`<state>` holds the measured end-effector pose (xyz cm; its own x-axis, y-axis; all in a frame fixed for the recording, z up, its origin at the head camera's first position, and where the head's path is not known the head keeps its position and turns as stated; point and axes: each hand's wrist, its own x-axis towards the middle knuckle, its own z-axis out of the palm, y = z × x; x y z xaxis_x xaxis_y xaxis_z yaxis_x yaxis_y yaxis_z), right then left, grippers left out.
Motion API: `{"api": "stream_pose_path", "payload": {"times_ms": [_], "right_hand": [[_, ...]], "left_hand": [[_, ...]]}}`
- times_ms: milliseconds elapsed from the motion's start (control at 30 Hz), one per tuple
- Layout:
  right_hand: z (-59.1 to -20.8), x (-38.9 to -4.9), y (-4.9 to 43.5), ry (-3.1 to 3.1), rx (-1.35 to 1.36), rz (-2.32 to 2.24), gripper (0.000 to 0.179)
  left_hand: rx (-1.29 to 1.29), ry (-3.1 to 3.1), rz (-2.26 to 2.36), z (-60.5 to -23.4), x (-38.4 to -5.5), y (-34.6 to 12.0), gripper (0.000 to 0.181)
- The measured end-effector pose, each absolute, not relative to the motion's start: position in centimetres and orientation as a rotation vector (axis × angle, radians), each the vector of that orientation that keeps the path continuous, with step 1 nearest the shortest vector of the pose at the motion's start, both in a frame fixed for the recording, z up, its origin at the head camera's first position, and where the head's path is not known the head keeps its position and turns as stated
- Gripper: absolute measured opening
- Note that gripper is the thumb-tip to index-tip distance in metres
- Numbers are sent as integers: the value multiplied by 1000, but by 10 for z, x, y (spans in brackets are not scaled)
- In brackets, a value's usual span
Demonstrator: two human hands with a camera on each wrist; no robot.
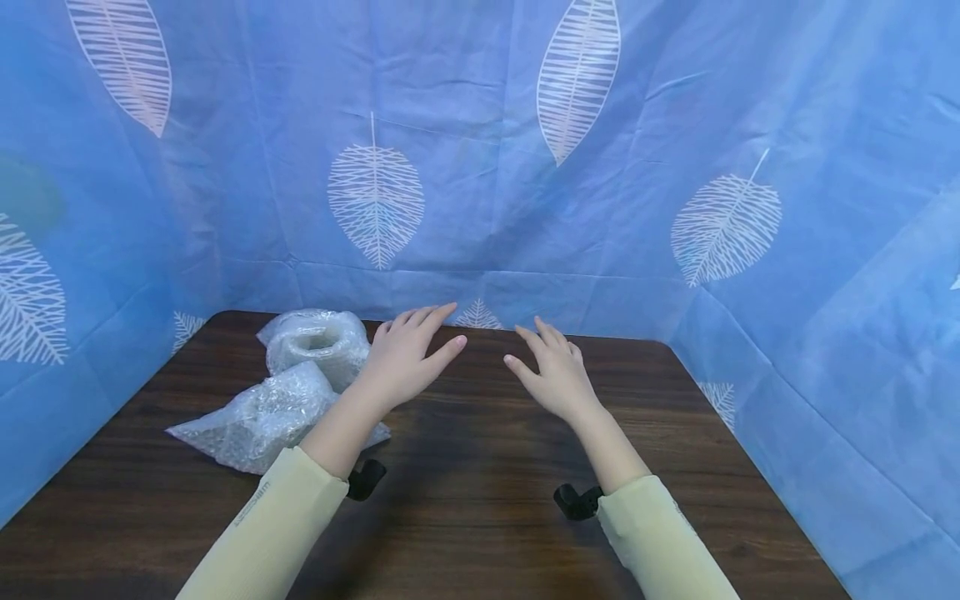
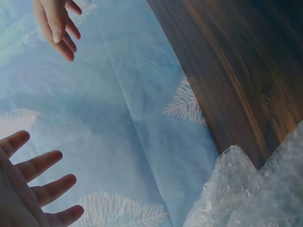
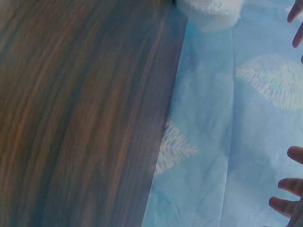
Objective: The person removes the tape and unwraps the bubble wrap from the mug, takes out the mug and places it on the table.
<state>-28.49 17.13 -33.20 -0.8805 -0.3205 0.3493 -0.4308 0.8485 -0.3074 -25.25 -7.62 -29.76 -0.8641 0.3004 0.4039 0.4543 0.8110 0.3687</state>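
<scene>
Both hands hover over the table with fingers spread and nothing held. My left hand is raised at the middle left, its thumb pointing right; its spread fingers show in the left wrist view. My right hand is raised to the right of it, thumb toward the left hand. Left of the left hand lie bubble-wrapped bundles: a ring-shaped one at the back, with a hollow in its top, and a crumpled one in front, partly hidden by the left forearm. What the wrap encloses is hidden.
The dark wooden table has rounded back corners. A blue cloth with white leaf prints hangs behind it and along both sides. A small black wrist camera sits at the left cuff, another black camera at the right.
</scene>
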Motion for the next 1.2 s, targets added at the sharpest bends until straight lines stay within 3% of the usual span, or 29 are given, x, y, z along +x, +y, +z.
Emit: {"api": "stream_pose_path", "payload": {"times_ms": [300,1200], "right_hand": [[-338,-272,157,-2673,613,662,60],[-358,-243,121,-2538,713,922,58]], "left_hand": [[-608,-2625,-727,-302,-238,-91,70],[-527,-2541,-968,-316,-213,-142,64]]}}
